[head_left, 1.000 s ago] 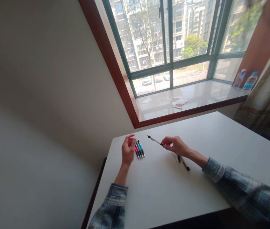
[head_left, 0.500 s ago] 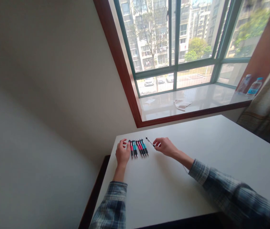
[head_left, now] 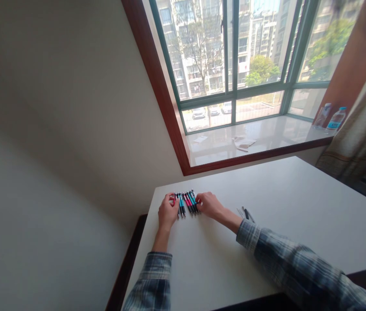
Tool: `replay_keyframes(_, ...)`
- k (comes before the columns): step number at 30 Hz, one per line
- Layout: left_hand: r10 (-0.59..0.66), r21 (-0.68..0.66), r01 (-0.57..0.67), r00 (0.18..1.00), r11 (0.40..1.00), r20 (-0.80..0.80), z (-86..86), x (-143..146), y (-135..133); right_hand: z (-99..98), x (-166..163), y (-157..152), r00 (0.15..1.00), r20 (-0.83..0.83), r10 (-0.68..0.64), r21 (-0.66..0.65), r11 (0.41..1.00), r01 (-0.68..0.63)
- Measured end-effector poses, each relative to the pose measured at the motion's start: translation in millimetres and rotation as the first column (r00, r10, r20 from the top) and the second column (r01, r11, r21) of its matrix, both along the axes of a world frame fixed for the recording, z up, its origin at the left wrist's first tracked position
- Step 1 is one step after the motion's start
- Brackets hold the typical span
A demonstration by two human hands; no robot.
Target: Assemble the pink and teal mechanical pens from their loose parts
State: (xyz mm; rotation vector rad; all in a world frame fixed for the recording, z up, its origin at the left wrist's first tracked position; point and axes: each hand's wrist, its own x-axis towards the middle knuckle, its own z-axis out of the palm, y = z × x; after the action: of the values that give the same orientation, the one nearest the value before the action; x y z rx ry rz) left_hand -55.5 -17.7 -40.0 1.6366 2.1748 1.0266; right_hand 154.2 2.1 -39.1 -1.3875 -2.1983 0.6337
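Observation:
A row of several pens, with red, teal and black barrels, lies side by side on the white table. At the row's left end is my left hand, its thumb and fingers closed about a red pen. My right hand is at the right end, fingertips pinched at the outermost pen. That pen is mostly hidden behind the fingers. The pens' tips point toward me.
Several more slim pens lie on the table beside my right forearm. Beyond the table is a window sill with crumpled paper and a plastic bottle. A wall rises on the left, and a curtain hangs at right.
My right hand has moved left, bringing the white-and-black pen to the row's right end. My left hand has closed in on the left end. Pens beside the right forearm have come into view.

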Motion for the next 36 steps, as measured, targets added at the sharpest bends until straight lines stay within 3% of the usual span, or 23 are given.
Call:
replay_keyframes(5,-0.066,0.028,0.064,0.994,0.998,0.082,-1.8,3,2,1.7,9,-3,1.000,0.016,0.027,0.025,0.999,-0.027)
replay_keyframes(13,-0.105,0.024,0.104,0.993,0.994,0.047,-7.2,4,3,13.3,35,-16,0.998,0.015,0.067,0.062,0.996,-0.068)
replay_keyframes(18,-0.089,0.055,0.089,0.996,0.995,0.004,-5.1,9,1,20.4,92,-23,0.996,-0.075,0.041,0.130,0.991,-0.031)
replay_keyframes(22,-0.091,0.188,0.106,0.992,0.977,-0.086,1.7,19,-4,1.4,155,-14,0.981,-0.193,0.008,0.135,0.991,0.019)
replay_keyframes(26,-0.159,0.283,0.201,0.974,0.938,-0.162,7.4,33,-10,-22.3,207,-1,0.963,-0.265,-0.055,-0.014,0.998,0.053)
replay_keyframes(29,-0.216,0.312,0.296,0.940,0.903,-0.265,7.8,51,-17,-29.0,222,1,0.955,-0.294,-0.043,-0.094,0.995,0.016)
replay_keyframes(33,-0.438,0.218,0.569,0.781,0.793,-0.445,4.5,86,-33,-25.7,215,-1,0.973,-0.227,0.038,-0.114,0.991,-0.065)
replay_keyframes(36,-0.546,0.164,0.686,0.681,0.709,-0.488,-0.5,114,-45,-22.2,207,-2,0.981,-0.174,0.085,-0.097,0.990,-0.103)
